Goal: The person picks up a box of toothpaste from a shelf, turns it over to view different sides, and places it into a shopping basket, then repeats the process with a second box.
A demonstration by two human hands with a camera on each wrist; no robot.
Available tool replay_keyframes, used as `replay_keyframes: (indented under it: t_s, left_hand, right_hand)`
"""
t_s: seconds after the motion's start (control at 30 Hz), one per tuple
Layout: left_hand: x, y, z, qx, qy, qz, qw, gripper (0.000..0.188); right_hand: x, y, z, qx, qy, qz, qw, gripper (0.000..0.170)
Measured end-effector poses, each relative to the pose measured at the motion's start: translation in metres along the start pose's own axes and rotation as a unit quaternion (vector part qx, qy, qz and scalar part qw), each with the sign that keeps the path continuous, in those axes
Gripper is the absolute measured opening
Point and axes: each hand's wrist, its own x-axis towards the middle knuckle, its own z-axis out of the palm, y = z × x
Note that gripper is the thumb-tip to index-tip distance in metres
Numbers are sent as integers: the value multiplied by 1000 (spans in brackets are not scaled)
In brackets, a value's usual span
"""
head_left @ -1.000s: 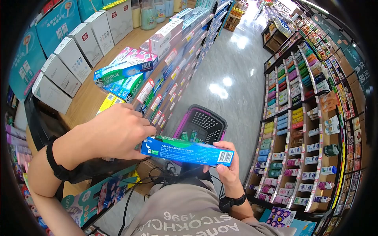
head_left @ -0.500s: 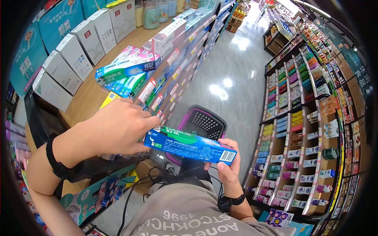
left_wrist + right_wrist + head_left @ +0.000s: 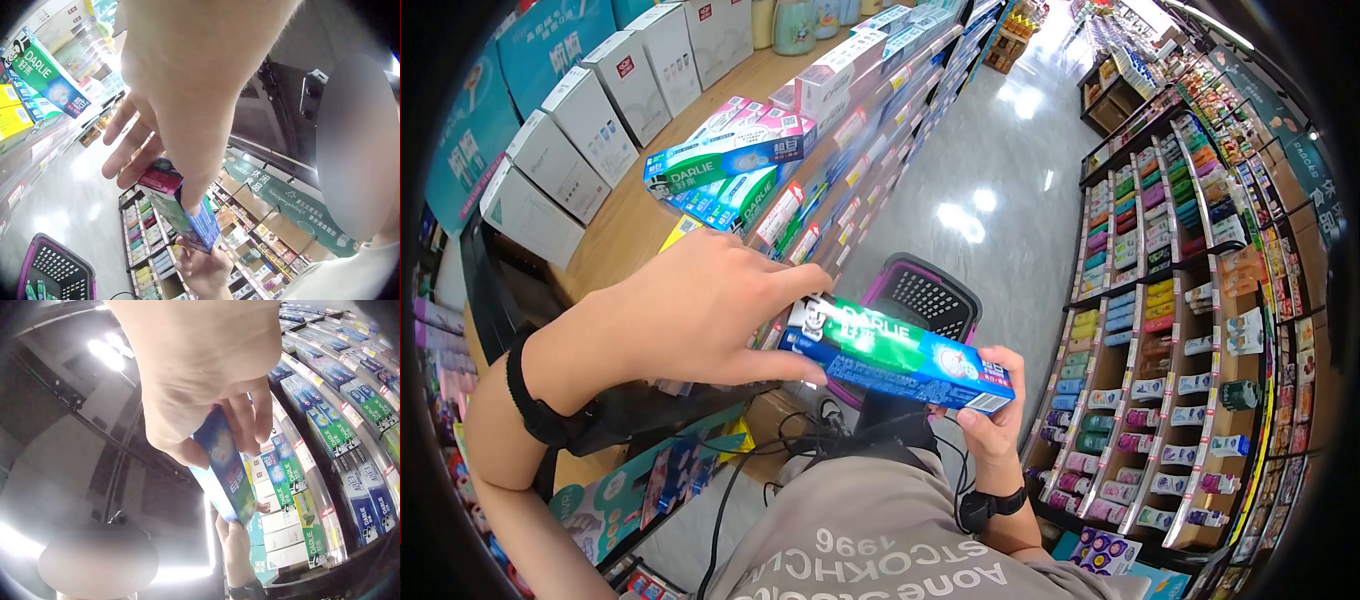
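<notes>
A blue and green DARLIE toothpaste box (image 3: 900,345) is held crosswise in front of the body, its logo face turned up. My left hand (image 3: 710,315) pinches the box's left end between thumb and fingers. At the other end my right hand (image 3: 997,405) grips it, thumb on the near side. In the right wrist view the box (image 3: 220,459) runs from the right hand (image 3: 212,381) toward the left. Another DARLIE box (image 3: 730,165) lies across more toothpaste boxes on the shelf top at left.
A black and purple shopping basket (image 3: 925,300), with several green boxes in it in the left wrist view, stands on the aisle floor. White cartons (image 3: 555,185) line the shelf top (image 3: 630,200). Racks of bottles (image 3: 1135,390) are across the aisle. Black cables (image 3: 730,470) hang by the waist.
The box has turned from its printed text and barcode side to its green DARLIE face. Both hands keep hold of it, and the left hand has shifted slightly up and right.
</notes>
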Motion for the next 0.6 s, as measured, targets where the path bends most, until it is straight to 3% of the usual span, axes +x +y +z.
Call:
replay_keyframes:
  t_s: [0.13, 0.23, 0.33, 0.6]
  left_hand:
    - [0, 1, 2, -14, -8, 6, 1000, 61]
    - [3, 2, -4, -46, -49, -37, 997, 58]
    - [2, 2, 4, -39, -49, -20, 998, 57]
    - [5, 5, 12, -48, -53, -2, 997, 57]
  right_hand:
    - [0, -3, -3, 4, -32, 18, 999, 82]
    - [5, -6, 10, 9, -1, 35, 999, 100]
    - [9, -3, 8, 62, -53, 13, 997, 106]
    - [12, 3, 1, 67, -64, 1, 996, 106]
